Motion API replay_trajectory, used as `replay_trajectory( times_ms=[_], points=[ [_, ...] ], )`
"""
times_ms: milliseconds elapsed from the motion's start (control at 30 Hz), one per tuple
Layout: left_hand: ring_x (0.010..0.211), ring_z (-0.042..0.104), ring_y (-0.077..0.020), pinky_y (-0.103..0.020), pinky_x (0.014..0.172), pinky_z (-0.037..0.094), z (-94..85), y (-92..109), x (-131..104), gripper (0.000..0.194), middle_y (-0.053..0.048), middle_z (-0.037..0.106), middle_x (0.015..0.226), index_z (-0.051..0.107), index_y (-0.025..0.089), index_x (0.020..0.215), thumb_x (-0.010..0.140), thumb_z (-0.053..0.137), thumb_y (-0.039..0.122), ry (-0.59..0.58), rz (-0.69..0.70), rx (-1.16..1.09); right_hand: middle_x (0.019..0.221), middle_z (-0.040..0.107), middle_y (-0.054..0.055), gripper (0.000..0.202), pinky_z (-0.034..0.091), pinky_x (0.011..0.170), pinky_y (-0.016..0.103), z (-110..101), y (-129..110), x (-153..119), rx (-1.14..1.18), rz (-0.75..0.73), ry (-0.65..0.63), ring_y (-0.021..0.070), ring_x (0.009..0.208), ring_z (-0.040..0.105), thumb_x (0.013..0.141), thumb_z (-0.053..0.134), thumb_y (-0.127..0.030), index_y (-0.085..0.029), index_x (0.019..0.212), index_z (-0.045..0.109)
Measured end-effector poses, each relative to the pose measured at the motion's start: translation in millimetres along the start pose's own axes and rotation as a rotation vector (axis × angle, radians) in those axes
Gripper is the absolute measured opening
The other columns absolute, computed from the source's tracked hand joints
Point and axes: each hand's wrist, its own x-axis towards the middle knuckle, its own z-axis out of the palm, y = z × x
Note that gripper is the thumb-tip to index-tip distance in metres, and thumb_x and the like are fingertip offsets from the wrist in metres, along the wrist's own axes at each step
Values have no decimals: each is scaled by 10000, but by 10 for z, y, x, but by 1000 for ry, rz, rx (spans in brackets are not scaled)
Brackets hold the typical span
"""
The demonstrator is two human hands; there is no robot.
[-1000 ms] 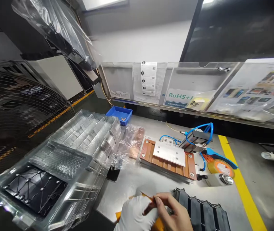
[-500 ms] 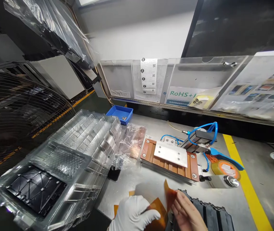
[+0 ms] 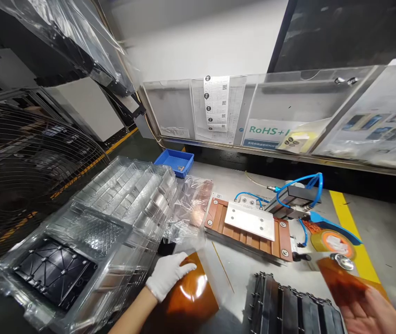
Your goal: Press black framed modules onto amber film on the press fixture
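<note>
The left hand [image 3: 168,276], wearing a white glove, is gripping a first amber sheet [image 3: 192,294] at its upper left edge. The left fingers are closing on that edge, with the thumb lying over the near face. The sheet is extending down and to the right of these fingers and is reflecting a bright patch of light.

The right hand [image 3: 375,315] is staying bare of any glove and is standing well apart from the left. A second amber sheet [image 3: 340,280] is overlapping the right fingers, which are showing through it. The view is blurring here; I cannot tell whether these fingers are clamping the sheet or only supporting it.

Between the two sets of fingers, nearer the right, black ribbed parts [image 3: 288,301] are lying in a row on the worktop [image 3: 236,260]. Beyond them, a brown fixture [image 3: 215,215] is carrying a silver plate [image 3: 249,220]. Left of the left fingers, clear trays [image 3: 124,199] are standing stacked, one containing a black panel [image 3: 56,271]. Beyond the left fingers, a clear bag [image 3: 187,208] is lying before a blue tray [image 3: 185,170]. Beyond the right fingers, a tape roll [image 3: 318,239] is resting near a silver cap [image 3: 344,262].
</note>
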Motion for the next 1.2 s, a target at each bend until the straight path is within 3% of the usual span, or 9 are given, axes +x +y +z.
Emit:
replay_trajectory(
  times_ms=[133, 233, 333, 467, 567, 700, 800, 1000, 1200],
  points=[
    [1020, 637, -300, -381, 906, 449, 123, 150, 417, 273, -82, 727, 1016, 718, 217, 992, 742, 733, 326, -75, 32, 23, 834, 772, 24, 425, 617, 700, 312, 251, 12, -77, -452, -28, -146, 237, 776, 725, 603, 823, -543, -220, 856, 711],
    [1116, 585, -321, -448, 999, 397, 103, 435, 487, 297, -136, 692, 1142, 710, 172, 1086, 810, 630, 251, -101, 68, -62, 771, 755, 39, 425, 598, 693, 312, 472, 42, -165, -679, 36, -413, 249, 759, 716, 620, 780, -600, -213, 781, 707],
    [923, 664, -216, -314, 866, 493, 22, 816, 361, 282, -55, 754, 998, 742, 204, 1030, 878, 535, 320, -247, 129, -254, 710, 721, 26, 381, 565, 686, 297, 661, 117, -264, -763, 125, -729, 210, 706, 689, 739, 690, -594, -215, 780, 672],
    [749, 664, -151, -204, 661, 494, -97, 1245, 209, 270, 3, 766, 841, 771, 214, 951, 811, 603, 372, -446, 168, -465, 710, 699, 16, 337, 528, 662, 271, 839, 239, -349, -793, 197, -868, 177, 683, 669, 801, 650, -546, -209, 807, 643],
    [572, 559, -124, -206, 537, 408, -158, 1411, 216, 222, 16, 665, 600, 768, 171, 770, 745, 635, 347, -447, 138, -475, 731, 690, 8, 324, 508, 642, 261, 898, 268, -335, -788, 244, -906, 163, 670, 662, 816, 643, -532, -208, 829, 630],
    [558, 507, -127, -240, 589, 398, -212, 1444, 300, 130, 31, 574, 515, 675, 176, 560, 664, 635, 242, -339, 163, -395, 723, 678, -11, 428, 485, 585, 261, 834, 204, -211, -775, 354, -974, 151, 597, 641, 777, 664, -599, -210, 953, 622],
    [536, 503, -126, -247, 566, 408, -268, 1369, 405, 105, 28, 583, 547, 658, 185, 600, 667, 629, 261, -261, 62, -541, 705, 664, -12, 488, 493, 628, 275, 694, 136, -97, -725, 355, -896, 164, 640, 640, 779, 608, -680, -215, 912, 675],
    [463, 440, -90, -234, 476, 360, -350, 1221, 678, 220, 21, 580, 617, 634, 178, 727, 737, 599, 395, -204, -34, -691, 739, 737, 21, 462, 527, 764, 306, 519, 140, 21, -417, 407, -390, 216, 759, 668, 619, 778, -655, -232, 802, 749],
    [450, 435, -87, -242, 470, 343, -269, 1234, 912, 273, 22, 578, 602, 605, 181, 692, 711, 634, 452, -214, -56, -755, 726, 742, 27, 421, 526, 746, 265, 540, 232, 212, -312, 482, -404, 189, 739, 681, 630, 808, -597, -219, 800, 737]
  ],
)
